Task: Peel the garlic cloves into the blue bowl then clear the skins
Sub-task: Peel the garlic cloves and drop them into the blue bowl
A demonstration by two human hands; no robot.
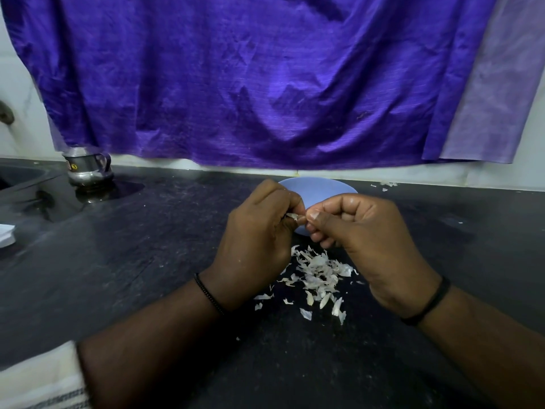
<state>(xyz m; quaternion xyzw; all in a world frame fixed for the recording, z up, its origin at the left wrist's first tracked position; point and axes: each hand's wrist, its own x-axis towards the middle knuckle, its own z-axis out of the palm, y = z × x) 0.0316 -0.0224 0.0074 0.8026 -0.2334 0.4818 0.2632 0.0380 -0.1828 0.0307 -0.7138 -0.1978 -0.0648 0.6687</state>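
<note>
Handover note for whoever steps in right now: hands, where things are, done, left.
Left hand and right hand: both pinch one small pale garlic clove, held above the near rim of the round blue bowl and partly skinned.
Loose white papery skins lie heaped on the black stone counter below the hands; a few flakes sit beyond the bowl, right.
Bowl contents hidden by the hands.
Done: many skins are off.
Left: finish this clove, drop it in the bowl, clear the skins.

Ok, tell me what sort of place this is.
Most likely a home kitchen. A dark stone counter runs along the wall, a small steel pot stands beside what looks like a sink, and both hands peel a garlic clove above a blue bowl.
</note>
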